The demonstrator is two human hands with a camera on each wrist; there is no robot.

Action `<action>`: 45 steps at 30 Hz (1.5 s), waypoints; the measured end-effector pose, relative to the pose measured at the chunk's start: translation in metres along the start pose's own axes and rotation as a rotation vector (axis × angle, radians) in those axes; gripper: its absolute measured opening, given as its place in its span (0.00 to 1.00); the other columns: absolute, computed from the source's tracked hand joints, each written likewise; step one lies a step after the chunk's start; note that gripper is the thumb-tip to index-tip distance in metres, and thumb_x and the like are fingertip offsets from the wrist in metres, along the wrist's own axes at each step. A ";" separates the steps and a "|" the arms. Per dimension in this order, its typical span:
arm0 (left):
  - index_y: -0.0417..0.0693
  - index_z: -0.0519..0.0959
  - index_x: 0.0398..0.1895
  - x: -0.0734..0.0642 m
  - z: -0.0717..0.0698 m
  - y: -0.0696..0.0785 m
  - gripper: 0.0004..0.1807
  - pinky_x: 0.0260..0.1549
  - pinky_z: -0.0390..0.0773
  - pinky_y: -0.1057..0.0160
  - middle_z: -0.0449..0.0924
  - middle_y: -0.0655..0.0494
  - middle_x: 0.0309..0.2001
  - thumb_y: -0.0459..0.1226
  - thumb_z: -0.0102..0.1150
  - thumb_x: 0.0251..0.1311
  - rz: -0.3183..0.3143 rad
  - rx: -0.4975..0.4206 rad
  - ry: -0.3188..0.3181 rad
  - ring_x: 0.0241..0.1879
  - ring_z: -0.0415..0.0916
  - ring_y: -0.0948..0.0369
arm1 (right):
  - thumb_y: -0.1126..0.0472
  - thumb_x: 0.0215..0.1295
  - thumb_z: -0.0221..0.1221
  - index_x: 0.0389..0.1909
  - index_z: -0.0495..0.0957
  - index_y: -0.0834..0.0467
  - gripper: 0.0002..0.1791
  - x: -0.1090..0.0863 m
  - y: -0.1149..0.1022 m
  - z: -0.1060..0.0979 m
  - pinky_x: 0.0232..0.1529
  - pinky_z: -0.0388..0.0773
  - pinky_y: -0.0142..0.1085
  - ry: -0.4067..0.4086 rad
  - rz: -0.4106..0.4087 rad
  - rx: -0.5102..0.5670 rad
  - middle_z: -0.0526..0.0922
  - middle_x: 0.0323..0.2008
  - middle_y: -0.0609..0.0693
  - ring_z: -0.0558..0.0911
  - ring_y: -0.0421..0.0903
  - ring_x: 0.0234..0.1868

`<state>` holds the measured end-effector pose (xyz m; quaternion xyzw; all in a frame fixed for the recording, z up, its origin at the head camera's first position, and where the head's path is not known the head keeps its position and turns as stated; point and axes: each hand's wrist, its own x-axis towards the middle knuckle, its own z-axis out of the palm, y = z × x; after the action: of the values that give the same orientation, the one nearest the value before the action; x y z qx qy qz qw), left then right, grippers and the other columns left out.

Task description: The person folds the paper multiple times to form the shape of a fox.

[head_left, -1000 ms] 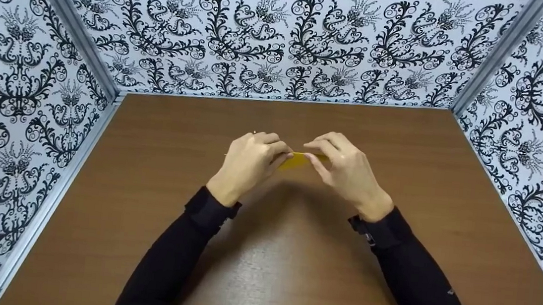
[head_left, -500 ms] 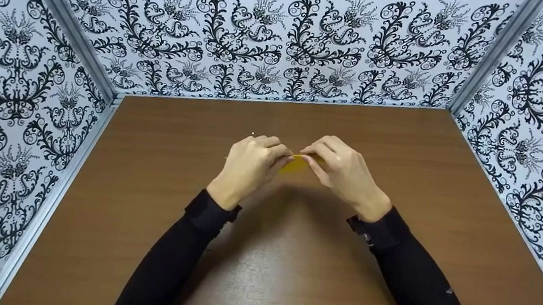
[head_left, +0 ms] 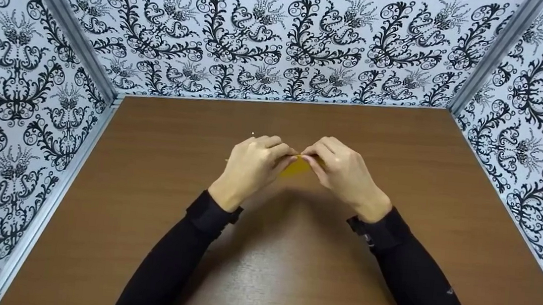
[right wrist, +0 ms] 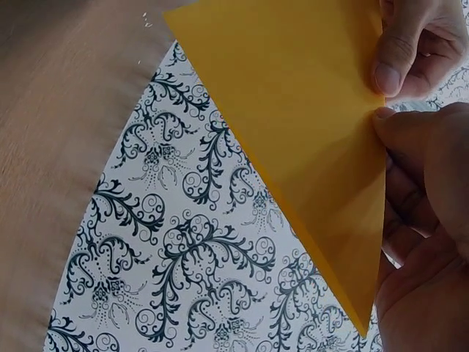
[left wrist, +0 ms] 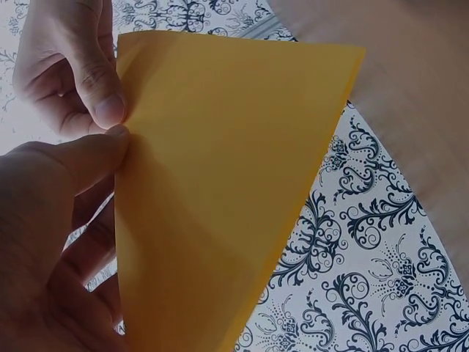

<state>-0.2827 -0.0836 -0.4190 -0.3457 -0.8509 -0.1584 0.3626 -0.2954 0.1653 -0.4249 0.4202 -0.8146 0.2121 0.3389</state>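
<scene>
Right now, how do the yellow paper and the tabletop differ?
Colour: the yellow paper looks plain; the tabletop is brown with wood grain.
Size: the paper is far smaller than the tabletop.
Pose: the left hand and right hand pinch the paper, while the tabletop lies flat beneath.
Both show straight edges.

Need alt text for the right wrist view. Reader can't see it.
Yellow sheet pinched at its right edge by a person's left grip above and right grip just below. Behind it, a white panel with black scrollwork; at far left, a brown tabletop.
</scene>
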 end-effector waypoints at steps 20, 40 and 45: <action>0.57 0.94 0.46 0.000 -0.001 0.000 0.05 0.37 0.90 0.60 0.95 0.64 0.42 0.45 0.75 0.81 0.023 -0.004 0.022 0.36 0.90 0.61 | 0.64 0.80 0.74 0.47 0.88 0.61 0.05 0.002 -0.003 -0.002 0.46 0.93 0.42 -0.009 -0.019 0.014 0.89 0.41 0.55 0.89 0.52 0.43; 0.56 0.94 0.46 0.001 -0.013 -0.019 0.07 0.34 0.88 0.57 0.95 0.61 0.43 0.45 0.73 0.83 -0.055 0.023 -0.031 0.35 0.92 0.58 | 0.64 0.80 0.74 0.47 0.87 0.62 0.05 0.001 0.005 -0.011 0.48 0.95 0.45 -0.012 0.039 0.024 0.90 0.42 0.56 0.90 0.53 0.44; 0.55 0.94 0.46 0.000 -0.015 -0.024 0.08 0.34 0.89 0.57 0.95 0.60 0.43 0.45 0.72 0.83 -0.085 0.014 -0.037 0.35 0.91 0.58 | 0.64 0.81 0.73 0.47 0.88 0.62 0.05 0.001 0.007 -0.014 0.49 0.96 0.46 -0.011 0.050 0.022 0.90 0.42 0.56 0.91 0.53 0.44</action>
<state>-0.2921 -0.1089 -0.4090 -0.3097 -0.8725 -0.1610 0.3420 -0.2966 0.1774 -0.4153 0.4044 -0.8244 0.2270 0.3245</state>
